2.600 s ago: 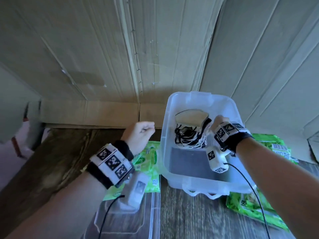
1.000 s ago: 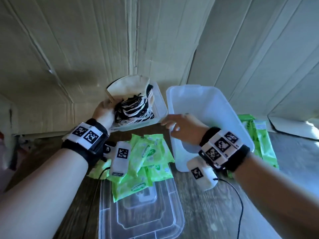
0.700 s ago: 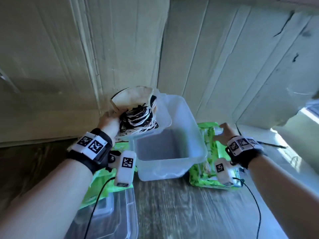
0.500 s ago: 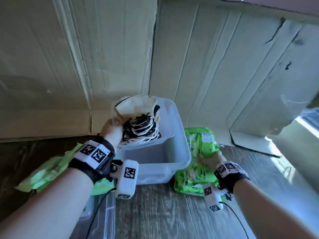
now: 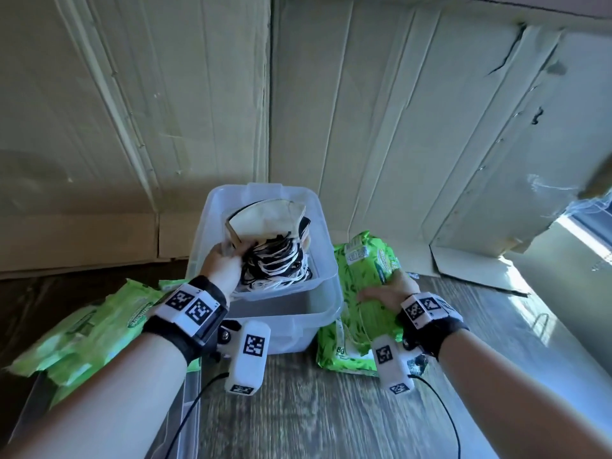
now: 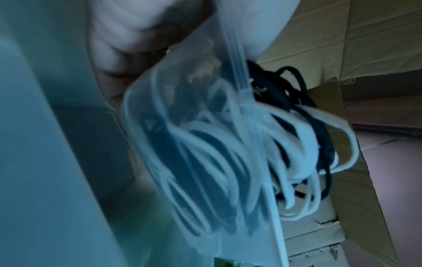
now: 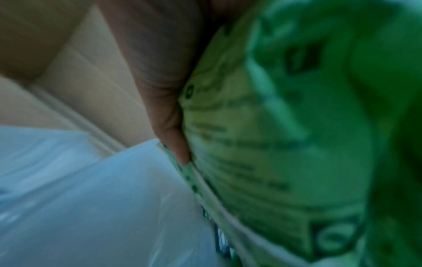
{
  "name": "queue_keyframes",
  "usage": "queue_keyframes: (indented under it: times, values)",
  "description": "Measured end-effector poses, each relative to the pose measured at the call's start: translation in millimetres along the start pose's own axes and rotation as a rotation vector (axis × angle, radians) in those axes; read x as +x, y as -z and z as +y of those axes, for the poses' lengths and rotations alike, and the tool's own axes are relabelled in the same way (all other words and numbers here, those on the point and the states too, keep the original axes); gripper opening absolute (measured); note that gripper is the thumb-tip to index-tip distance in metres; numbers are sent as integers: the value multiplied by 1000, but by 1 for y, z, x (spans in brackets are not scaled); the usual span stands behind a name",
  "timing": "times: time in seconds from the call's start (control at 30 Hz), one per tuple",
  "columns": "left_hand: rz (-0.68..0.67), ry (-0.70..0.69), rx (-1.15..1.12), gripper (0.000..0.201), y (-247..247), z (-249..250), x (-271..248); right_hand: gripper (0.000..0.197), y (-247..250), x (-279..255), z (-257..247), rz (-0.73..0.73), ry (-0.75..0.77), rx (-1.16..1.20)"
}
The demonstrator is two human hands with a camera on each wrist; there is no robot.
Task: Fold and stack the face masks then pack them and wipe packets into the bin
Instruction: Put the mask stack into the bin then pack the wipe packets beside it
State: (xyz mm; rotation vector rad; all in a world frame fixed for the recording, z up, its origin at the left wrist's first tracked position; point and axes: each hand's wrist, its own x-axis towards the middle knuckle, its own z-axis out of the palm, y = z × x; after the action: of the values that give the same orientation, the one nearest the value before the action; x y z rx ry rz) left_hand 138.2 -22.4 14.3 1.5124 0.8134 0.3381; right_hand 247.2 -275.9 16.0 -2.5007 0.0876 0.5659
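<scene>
1. Find the face masks [image 5: 265,220] stacked in a small clear tray [image 5: 281,284], set within the far end of the bin [image 5: 331,313] and not yet resting on its floor.
2. Note the left hand [image 5: 225,266] clenched on the tray's near rim: thumb against the stack, fingers curled under the plastic, as seen in the left wrist view.
3. Expect light, soft, springy masks, likely to fan open or slide out at any tilt. Keep the tray level and the thumb on the folded edge.
4. Watch the ear loops [image 5: 275,263] spilling over the tray's side in a black and white tangle, probably prone to snagging on the bin's rim.
5. Find the top wipe packet [image 5: 364,276] just right of the bin, lying on a lower packet [image 5: 344,356]. See the right hand [image 5: 387,289] grasping it, fingers spread over its face and a digit pressed along its side in the blurred right wrist view.
6. Judge this packet heavier, squashy and slick-skinned. Take it across the middle, never by the thin crimped end.
7. Leave for later the wipe packets [image 5: 92,326] heaped left of the bin, touched by neither hand.
</scene>
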Motion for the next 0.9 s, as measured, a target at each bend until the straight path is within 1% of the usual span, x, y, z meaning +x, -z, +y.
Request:
queue_keyframes:
  times: [0.1,0.2,0.23,0.27,0.37,0.43,0.5,0.53,0.63,0.7,0.8,0.9]
  values:
    - [13,-12,4,44,-3,0,-1,76,17,-1,-6,185,197,-141]
    - [37,-16,3,44,-3,-3,-2,69,27,0,-1,410,389,-315]
    - [35,-13,6,44,-3,-5,-1,67,24,1,5,421,435,-378]
    - [33,-4,0,45,-2,-8,0,65,17,2,14,368,463,-444]
    - [53,25,-23,42,0,-17,2,55,-12,1,47,51,475,-603]
    - [64,49,-59,39,1,-23,4,40,-17,4,57,-26,488,-572]
    - [71,61,-92,42,2,-26,6,32,-10,10,54,-82,463,-466]
    - [74,67,-103,43,1,-26,5,36,-4,16,51,-111,445,-441]
    - [64,60,-136,43,1,-24,3,73,8,31,36,-186,404,-498]
    - [64,46,-139,48,2,-23,2,92,10,39,27,-237,393,-586]
    - [78,19,-55,49,4,-21,1,106,5,43,20,-349,391,-728]
    - [85,9,-21,65,4,-20,-3,114,2,44,20,-319,370,-860]
